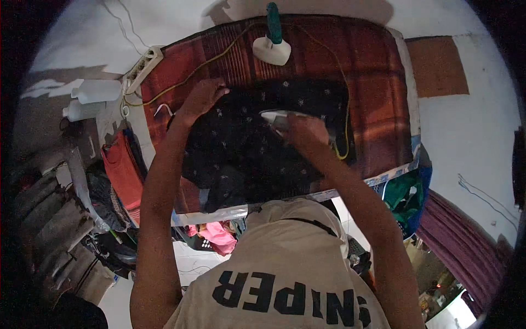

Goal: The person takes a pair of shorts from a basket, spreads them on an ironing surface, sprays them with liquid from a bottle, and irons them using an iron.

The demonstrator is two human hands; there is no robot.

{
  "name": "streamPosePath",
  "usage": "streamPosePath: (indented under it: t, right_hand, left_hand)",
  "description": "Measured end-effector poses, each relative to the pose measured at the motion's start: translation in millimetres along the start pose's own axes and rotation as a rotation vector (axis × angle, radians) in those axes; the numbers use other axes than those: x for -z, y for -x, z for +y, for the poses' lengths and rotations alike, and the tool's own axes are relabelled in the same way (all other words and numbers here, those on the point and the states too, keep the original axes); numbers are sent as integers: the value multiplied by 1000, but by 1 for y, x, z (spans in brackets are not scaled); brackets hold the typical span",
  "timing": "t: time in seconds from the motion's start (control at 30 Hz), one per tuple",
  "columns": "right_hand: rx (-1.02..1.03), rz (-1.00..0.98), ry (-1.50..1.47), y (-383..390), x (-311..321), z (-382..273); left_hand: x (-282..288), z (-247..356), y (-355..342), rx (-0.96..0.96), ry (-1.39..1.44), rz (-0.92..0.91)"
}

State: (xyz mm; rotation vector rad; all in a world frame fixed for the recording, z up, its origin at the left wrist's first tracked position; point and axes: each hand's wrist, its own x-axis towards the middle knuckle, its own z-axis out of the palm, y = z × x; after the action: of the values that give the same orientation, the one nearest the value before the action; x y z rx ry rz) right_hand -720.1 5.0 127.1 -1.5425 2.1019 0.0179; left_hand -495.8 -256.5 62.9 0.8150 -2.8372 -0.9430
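One yellow cord (342,158) by the right hand (308,130), which grips the iron (274,115), could snag and rumple the black garment (241,148); whether the left hand (205,100) pinches cloth is unclear.

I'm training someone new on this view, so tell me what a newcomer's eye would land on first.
The black cloth probably draws the eye first, spread mid-picture on the red-brown cover, with the iron on it in the right hand. Next comes the green-and-white object near the cover's far edge, then the bright pink cloth low in the picture, left of centre.
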Motion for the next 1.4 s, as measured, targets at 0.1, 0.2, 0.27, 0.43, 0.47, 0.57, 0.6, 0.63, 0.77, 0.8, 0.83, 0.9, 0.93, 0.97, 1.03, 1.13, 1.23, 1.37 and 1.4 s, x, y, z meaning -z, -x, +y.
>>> streamPosePath:
  t: [0.1, 0.2, 0.27, 0.43, 0.47, 0.57, 0.6, 0.63, 0.77, 0.8, 0.83, 0.9, 0.93, 0.97, 1.03, 1.13, 1.23, 1.37, 1.4]
  right_hand:
    - [124, -95, 138, -7, 15, 21]
    - [376, -223, 224, 12, 12, 25]
    - [477, -299, 234, 33, -7, 24]
    - [520, -261, 213, 33, -35, 43]
    - [511, -218, 203, 23, -40, 52]
    - [558, -284, 270, -10, 21, 37]
    - [543, -313, 330, -17, 29, 37]
    - [573, -319, 303, -19, 27, 37]
    - [869, -247, 351, 1, -12, -4]
    - [818, -305, 338, 8, -16, -15]
    - [768, -363, 325, 15, -18, -24]
    - [721, -308, 289, 25, -30, -31]
    - [700, -280, 274, 31, -34, -30]
    - [707, -323, 288, 37, -37, -25]
    - [722, -412, 319, 54, -42, -12]
    - [836, -458, 320, 90, -38, -12]
    - [877, -607, 367, 115, -33, 5]
    - [1010, -541, 418, 126, -26, 68]
    - [986, -523, 415, 122, -5, 74]
  left_hand:
    - [1, 7, -2, 7, -16, 5]
    - [-3, -22, 0, -45, -73, 11]
    - [-9, -30, -4, -37, -47, -48]
    - [-12, -21, -8, -6, -83, 31]
    - [-12, -21, -10, 2, -63, -31]
    - [-5, -25, -13, 24, -2, -152]
    - [-5, -23, -16, 14, 22, -157]
    - [-5, -20, -19, 3, 46, -163]
    - [-6, -34, -11, -32, -17, -112]
    - [-5, -26, -17, 8, -51, -138]
    - [-5, -17, -21, 49, -84, -164]
    - [-7, -18, -17, 101, -68, -119]
    - [-8, -19, -15, 128, -60, -92]
    - [-8, -11, -17, 134, -74, -95]
    - [-11, 8, -25, 149, -102, -100]
    - [-12, -2, -10, 228, -162, -50]
    - [-18, 22, 2, 380, -251, -75]
    - [-72, 124, 25, 359, -577, 487]
    - [-91, 150, 42, 350, -493, 647]
